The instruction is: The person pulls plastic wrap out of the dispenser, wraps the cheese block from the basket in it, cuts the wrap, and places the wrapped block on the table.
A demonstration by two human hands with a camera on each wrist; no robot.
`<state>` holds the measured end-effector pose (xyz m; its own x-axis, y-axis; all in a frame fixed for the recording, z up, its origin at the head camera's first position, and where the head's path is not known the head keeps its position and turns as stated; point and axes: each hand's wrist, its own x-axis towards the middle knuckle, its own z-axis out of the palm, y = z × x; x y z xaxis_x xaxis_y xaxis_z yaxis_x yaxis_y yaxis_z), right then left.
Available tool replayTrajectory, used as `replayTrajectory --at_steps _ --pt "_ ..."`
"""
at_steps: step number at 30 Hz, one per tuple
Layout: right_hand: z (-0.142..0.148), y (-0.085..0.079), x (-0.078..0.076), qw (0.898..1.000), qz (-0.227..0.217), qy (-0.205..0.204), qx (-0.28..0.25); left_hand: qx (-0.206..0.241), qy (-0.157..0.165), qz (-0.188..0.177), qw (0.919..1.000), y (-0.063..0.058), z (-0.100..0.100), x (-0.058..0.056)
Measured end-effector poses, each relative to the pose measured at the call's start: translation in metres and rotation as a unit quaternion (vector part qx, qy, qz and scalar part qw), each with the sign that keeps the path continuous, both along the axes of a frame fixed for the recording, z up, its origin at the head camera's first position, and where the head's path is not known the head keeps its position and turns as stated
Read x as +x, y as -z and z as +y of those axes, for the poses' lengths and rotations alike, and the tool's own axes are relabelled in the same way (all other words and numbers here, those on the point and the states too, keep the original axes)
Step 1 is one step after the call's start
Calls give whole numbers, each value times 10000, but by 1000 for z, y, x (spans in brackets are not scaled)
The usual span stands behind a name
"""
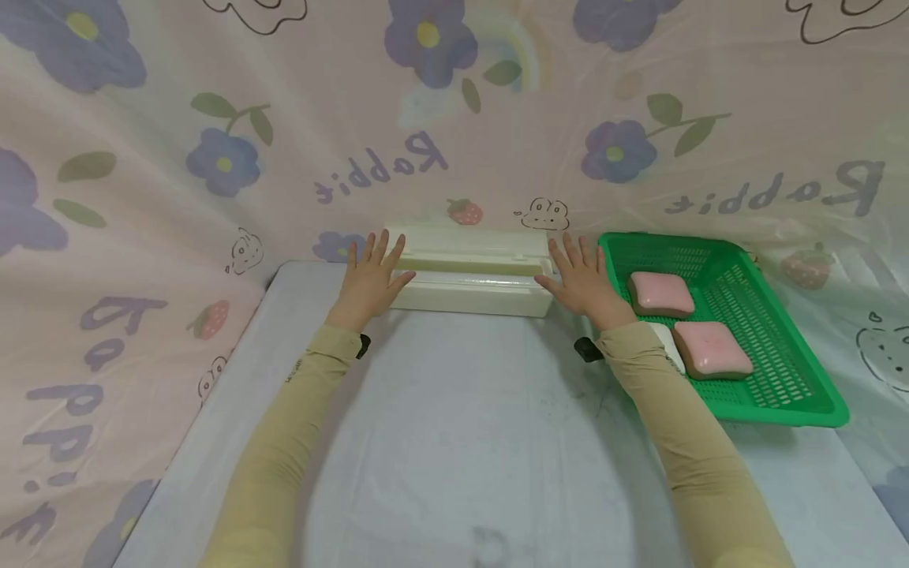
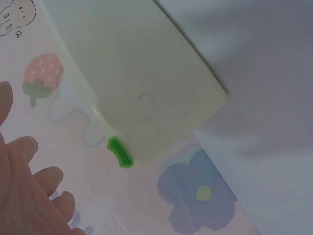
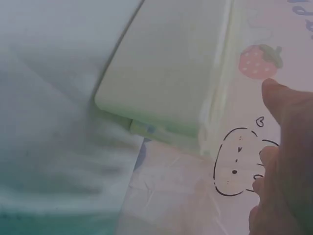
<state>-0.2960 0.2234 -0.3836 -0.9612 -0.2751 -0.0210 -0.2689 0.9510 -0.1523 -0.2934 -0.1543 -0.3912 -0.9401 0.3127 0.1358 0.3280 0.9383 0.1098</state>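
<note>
A long cream-white plastic box (image 1: 472, 302) lies across the far end of the table, its lid (image 1: 461, 241) raised at the back. My left hand (image 1: 371, 282) is at the box's left end, fingers straight and spread. At the right end is my right hand (image 1: 585, 282), fingers likewise spread, thumb toward the box. Neither hand holds anything. Whether they touch the box I cannot tell. In the left wrist view, the box (image 2: 146, 73) has a small green piece (image 2: 120, 152) at its end, and the left fingers (image 2: 48, 180) show apart from it. The box (image 3: 161, 68) also fills the right wrist view.
A green plastic basket (image 1: 795, 339) stands right of the box, beside my right forearm. Inside lie two pink-topped sponge-like blocks (image 1: 662, 293) and a white one (image 1: 667, 347), partly hidden by the sleeve. A patterned curtain (image 1: 497, 158) hangs behind the white table (image 1: 469, 426).
</note>
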Motion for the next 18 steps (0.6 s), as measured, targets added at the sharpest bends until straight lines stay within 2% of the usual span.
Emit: replayTrajectory --at_steps 6,11,15,18 --pt "-1 -9 -1 9999 26 -150 -41 80 -25 -57 9999 -9 -5 1" --pt "0 -22 0 9984 -7 -460 -325 309 107 -178 9993 -17 -8 -1" --pt "2 -30 -1 9929 -47 -820 -861 887 322 -520 9942 -24 -12 0" --pt "4 -33 -1 9829 -142 -1027 -1520 1610 346 -885 9824 -29 -15 2"
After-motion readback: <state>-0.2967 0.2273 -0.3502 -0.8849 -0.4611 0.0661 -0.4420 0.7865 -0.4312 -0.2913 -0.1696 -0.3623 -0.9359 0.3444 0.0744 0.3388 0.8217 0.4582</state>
